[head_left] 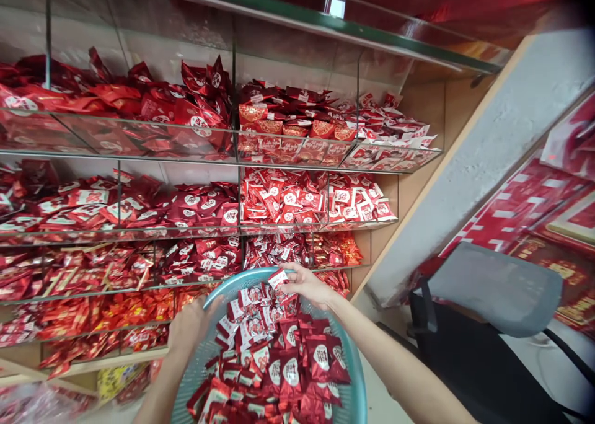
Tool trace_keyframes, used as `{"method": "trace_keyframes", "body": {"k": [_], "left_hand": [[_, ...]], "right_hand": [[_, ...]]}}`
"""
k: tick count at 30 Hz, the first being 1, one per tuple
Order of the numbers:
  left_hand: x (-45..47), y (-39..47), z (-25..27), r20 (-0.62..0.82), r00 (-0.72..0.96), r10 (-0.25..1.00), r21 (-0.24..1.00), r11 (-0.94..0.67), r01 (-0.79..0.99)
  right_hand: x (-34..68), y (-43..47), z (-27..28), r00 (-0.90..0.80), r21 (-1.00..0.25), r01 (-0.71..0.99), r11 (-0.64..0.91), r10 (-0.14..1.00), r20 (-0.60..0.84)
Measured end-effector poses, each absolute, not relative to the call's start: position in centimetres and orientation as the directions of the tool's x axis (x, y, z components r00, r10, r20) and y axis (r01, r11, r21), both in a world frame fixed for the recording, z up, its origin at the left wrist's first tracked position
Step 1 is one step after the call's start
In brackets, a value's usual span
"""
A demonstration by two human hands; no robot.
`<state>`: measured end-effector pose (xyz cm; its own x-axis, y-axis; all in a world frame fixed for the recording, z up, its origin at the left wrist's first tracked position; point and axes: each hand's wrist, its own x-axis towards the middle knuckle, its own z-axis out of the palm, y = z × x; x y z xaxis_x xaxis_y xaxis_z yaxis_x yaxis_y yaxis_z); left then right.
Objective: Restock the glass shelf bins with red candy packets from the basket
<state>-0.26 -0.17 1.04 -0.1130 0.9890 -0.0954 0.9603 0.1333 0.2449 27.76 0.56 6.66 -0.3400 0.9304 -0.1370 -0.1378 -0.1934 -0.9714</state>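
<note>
A teal plastic basket (357,362) full of small red wrapped packets is in front of me at the bottom of the view. My left hand (191,325) is closed around the basket's left rim. Over the far side of the basket, my right hand (307,286) pinches a small red and white packet (277,279) between thumb and fingers. Below it lie white and red packets (253,322). Nearer to me in the basket are dark red packets (290,371) with white heart-shaped labels.
Glass-fronted shelves (186,157) hold many red packets in divided compartments. A black and grey chair (493,362) stands at the right, near red packaged goods (502,201). Plastic bags (41,402) lie at the lower left.
</note>
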Motion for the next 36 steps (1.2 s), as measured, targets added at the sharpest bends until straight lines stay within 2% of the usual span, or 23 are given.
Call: {"method": "trace_keyframes", "body": {"k": [7, 12, 16, 21, 24, 26, 30, 36], "left_hand": [[-0.3, 0.0, 0.6, -0.097, -0.115, 0.989, 0.237, 0.135, 0.962], [-0.2, 0.0, 0.7, -0.091, -0.131, 0.987, 0.255, 0.150, 0.955], [-0.1, -0.1, 1.1, -0.119, -0.127, 0.985, 0.276, 0.156, 0.949], [-0.1, -0.1, 1.2, -0.120, -0.121, 0.985, 0.259, 0.149, 0.954], [-0.1, -0.1, 1.0, -0.107, -0.131, 0.986, 0.241, 0.154, 0.958], [-0.1, -0.1, 0.9, -0.106, -0.130, 0.986, 0.239, 0.152, 0.959], [-0.1, -0.1, 0.8, -0.096, -0.133, 0.986, 0.235, 0.152, 0.960], [0.0, -0.2, 0.8, -0.084, -0.141, 0.986, 0.220, 0.156, 0.963]], "right_hand": [[27.6, 0.9, 6.1, -0.531, -0.992, 0.065, -0.106, 0.838, -0.125], [27.6, 1.4, 4.3, -0.546, -0.963, 0.263, 0.052, 0.831, -0.105], [27.4, 1.7, 3.6, -0.586, -0.953, 0.298, 0.051, 0.798, -0.141], [27.6, 2.1, 3.4, -0.533, -0.932, 0.351, 0.087, 0.837, -0.122], [27.3, 2.1, 3.7, -0.508, -0.850, 0.483, 0.209, 0.858, -0.078], [26.9, 1.9, 3.8, -0.530, -0.785, 0.561, 0.262, 0.842, -0.098], [25.8, 1.5, 3.5, -0.547, -0.758, 0.601, 0.256, 0.822, -0.156], [25.0, 1.3, 2.5, -0.470, -0.760, 0.606, 0.234, 0.876, -0.105]]}}
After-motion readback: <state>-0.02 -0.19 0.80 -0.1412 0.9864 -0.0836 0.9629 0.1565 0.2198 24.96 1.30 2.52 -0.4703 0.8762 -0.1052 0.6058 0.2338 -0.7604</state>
